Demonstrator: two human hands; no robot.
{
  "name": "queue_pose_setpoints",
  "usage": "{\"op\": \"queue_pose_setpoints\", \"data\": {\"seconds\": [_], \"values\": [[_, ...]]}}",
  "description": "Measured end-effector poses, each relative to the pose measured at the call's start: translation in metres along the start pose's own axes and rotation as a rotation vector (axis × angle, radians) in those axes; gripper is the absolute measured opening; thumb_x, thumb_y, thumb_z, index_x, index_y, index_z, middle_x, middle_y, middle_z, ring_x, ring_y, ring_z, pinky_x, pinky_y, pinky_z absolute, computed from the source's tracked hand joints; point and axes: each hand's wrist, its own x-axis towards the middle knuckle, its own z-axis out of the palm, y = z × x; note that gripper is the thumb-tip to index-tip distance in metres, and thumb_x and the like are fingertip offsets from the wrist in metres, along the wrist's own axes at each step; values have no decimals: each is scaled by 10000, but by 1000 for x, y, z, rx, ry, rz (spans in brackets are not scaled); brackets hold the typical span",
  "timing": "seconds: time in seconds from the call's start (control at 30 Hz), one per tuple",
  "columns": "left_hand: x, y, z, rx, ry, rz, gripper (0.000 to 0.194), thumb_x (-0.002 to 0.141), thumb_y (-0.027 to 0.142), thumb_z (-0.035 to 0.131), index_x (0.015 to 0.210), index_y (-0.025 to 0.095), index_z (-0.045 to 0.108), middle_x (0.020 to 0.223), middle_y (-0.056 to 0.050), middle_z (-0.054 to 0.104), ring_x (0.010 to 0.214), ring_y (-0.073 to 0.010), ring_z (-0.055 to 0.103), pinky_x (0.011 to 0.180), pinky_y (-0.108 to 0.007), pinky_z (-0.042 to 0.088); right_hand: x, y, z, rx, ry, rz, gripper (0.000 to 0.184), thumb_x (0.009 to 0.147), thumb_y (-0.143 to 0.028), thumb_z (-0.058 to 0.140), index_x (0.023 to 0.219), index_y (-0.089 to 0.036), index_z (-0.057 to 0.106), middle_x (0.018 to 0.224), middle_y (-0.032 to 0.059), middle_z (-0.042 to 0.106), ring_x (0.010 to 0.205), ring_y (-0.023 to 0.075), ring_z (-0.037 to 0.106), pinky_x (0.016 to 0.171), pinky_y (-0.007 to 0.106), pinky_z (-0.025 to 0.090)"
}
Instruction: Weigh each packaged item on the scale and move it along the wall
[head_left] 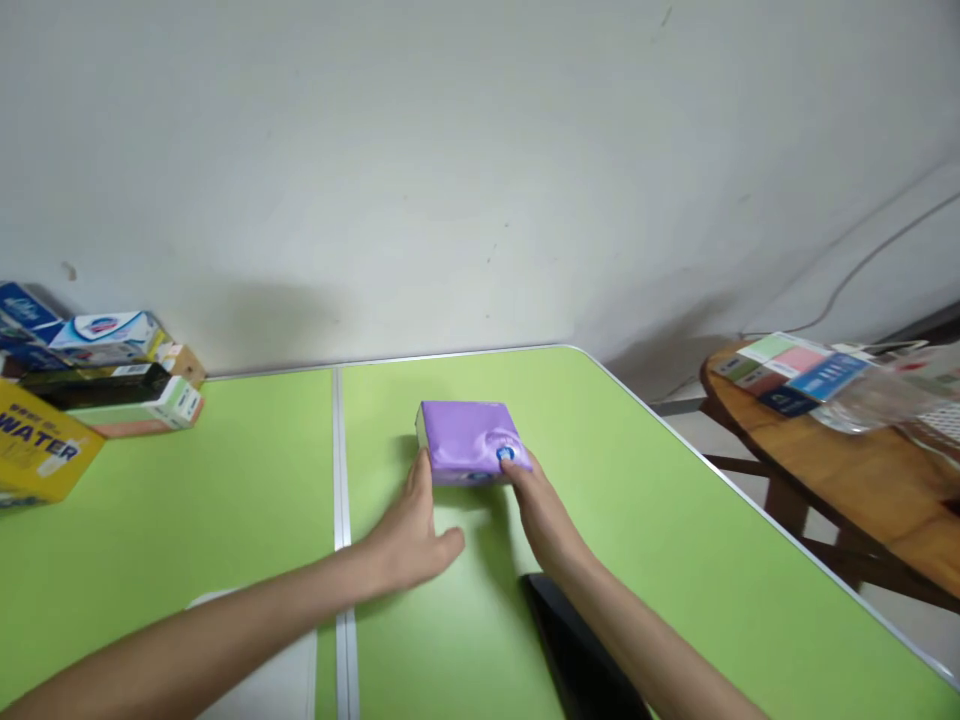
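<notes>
A purple pack of tissues (469,435) is just above the green table, its near right corner in my right hand (541,500). The thumb of that hand presses on top by a blue round logo, while its other fingers are hidden beneath or behind the pack. My left hand (420,535) is at the near left corner, with its fingertips against or very close to the side. Its thumb sticks out to the right, away from the pack, and the hand is open.
Several boxes, including a yellow box (45,445) and a white-blue box (109,335), stand at the far left. A black object (581,650) lies under my right forearm, a white sheet-like item (274,670) under my left. A wooden stool (847,475) holds cartons beyond the table's right edge (750,500).
</notes>
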Motion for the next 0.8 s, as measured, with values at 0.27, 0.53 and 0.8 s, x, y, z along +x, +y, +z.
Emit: {"op": "queue_pose_setpoints", "data": {"seconds": [0.27, 0.53, 0.8], "values": [[155, 8, -16, 79, 261, 73, 1004, 685, 152, 584, 1443, -38, -45, 1547, -233, -41, 1438, -299, -17, 1177, -386, 59, 164, 1, 10, -55, 76, -112, 489, 677, -459, 570, 1089, -197, 602, 1127, 63, 655, 1101, 287, 538, 1010, 440, 359], [217, -14, -18, 107, 376, 58, 1040, 618, 137, 639, 1452, 28, 27, 1557, -205, 25, 1441, -291, -9, 1178, -339, 29, 206, 28, 14, -135, 86, -224, 651, 713, -659, 507, 1137, -169, 566, 1178, 99, 617, 1126, 264, 515, 1009, 410, 359], [219, -16, -31, 64, 307, 49, 1000, 649, 139, 619, 1450, 1, 35, 1552, -217, 54, 1440, -285, 53, 1174, -330, 84, 206, 28, 18, -199, 109, -205, 704, 759, -677, 430, 1237, -165, 505, 1266, 106, 568, 1190, 244, 494, 1034, 396, 356]]}}
